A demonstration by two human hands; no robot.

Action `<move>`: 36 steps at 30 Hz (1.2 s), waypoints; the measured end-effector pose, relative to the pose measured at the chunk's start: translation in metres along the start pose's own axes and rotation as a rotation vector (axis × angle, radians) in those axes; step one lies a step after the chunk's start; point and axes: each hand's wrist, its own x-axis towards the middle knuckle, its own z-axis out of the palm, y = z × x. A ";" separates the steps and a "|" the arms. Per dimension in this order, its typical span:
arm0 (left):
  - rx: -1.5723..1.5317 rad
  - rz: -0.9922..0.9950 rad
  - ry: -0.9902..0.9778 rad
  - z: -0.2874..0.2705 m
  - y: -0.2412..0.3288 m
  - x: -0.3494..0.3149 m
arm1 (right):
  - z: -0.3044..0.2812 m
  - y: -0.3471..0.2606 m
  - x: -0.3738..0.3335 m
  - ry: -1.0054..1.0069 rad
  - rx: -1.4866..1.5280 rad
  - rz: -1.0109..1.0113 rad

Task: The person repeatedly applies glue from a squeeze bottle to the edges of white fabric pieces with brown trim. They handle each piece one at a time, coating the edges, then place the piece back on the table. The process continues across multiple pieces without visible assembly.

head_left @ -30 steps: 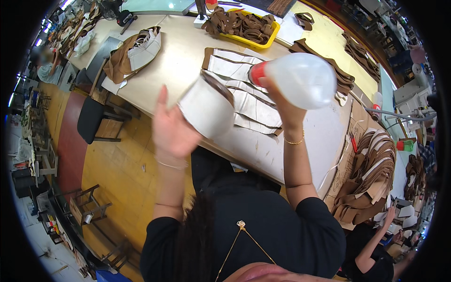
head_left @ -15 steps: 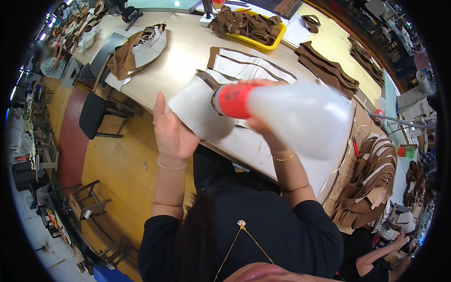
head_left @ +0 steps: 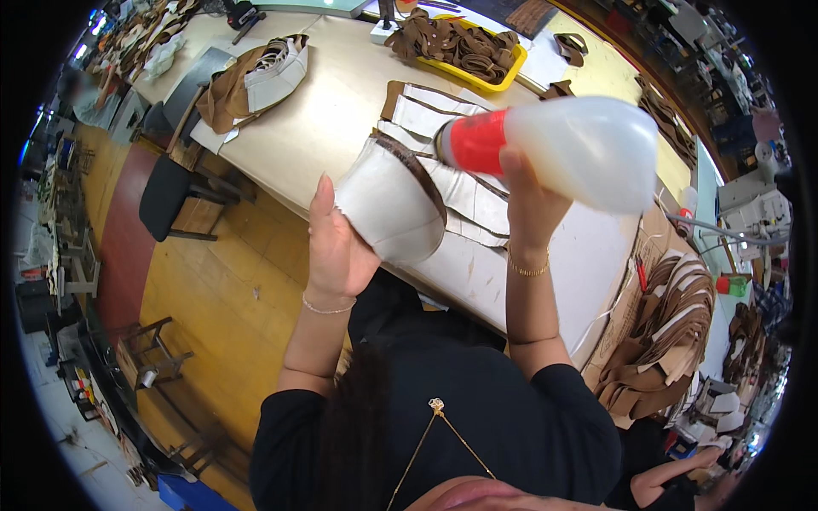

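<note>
My left hand [head_left: 339,260] holds a curved white piece with a dark brown edge [head_left: 388,209], its fingers mostly hidden behind it and the thumb sticking up beside it. In my right hand [head_left: 537,204] is a translucent plastic bottle [head_left: 592,153] with a red band round its neck, tilted sideways. The bottle's dark-rimmed mouth points left, close above the brown edge; a gap shows between them. Beneath both, white strips with brown borders [head_left: 473,204] lie side by side on the table.
A yellow basket [head_left: 509,75] of brown strips stands at the table's far side. Brown and white pieces [head_left: 256,85] lie at the left. Stacked brown strips [head_left: 660,332] rest on cardboard at the right. A dark chair [head_left: 166,200] stands left of the table [head_left: 332,94].
My right hand has moved the bottle up and to the right, away from the white piece. My left hand and the piece have shifted slightly right, and more of its brown edge shows.
</note>
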 end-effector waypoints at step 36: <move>-0.281 -0.006 -0.091 0.002 -0.011 -0.006 | -0.028 -0.027 -0.030 -0.502 -0.101 -0.293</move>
